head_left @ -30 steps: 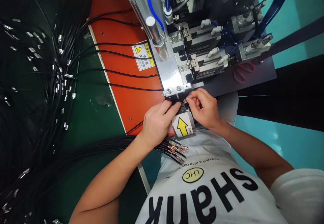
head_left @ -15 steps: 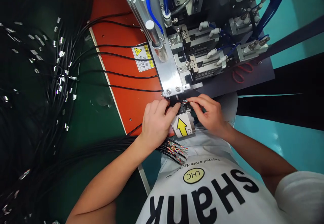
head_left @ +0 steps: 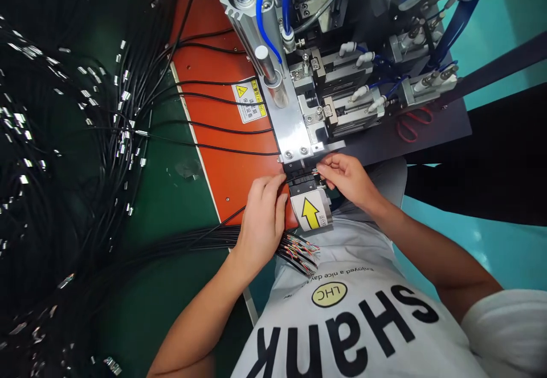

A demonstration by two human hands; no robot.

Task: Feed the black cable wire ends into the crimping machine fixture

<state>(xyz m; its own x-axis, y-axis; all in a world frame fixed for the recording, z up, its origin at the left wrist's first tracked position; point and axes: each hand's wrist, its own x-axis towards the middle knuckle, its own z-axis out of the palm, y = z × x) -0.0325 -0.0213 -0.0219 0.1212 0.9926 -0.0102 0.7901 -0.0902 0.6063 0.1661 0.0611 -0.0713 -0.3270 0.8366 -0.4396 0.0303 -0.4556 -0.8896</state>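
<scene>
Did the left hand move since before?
Yes. The left hand pulled its thumb back toward the picture's left: it reached above the yellow arrow label earlier, but now stops beside it.

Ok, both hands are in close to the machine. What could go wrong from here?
Pinching: the left hand and right hand have fingertips near the front end of the metal plate, so a finger might get caught if that part moved.

Snagging: the cable bundle runs beneath the left wrist, and its splayed coloured wire ends could catch on the white shirt.
</scene>
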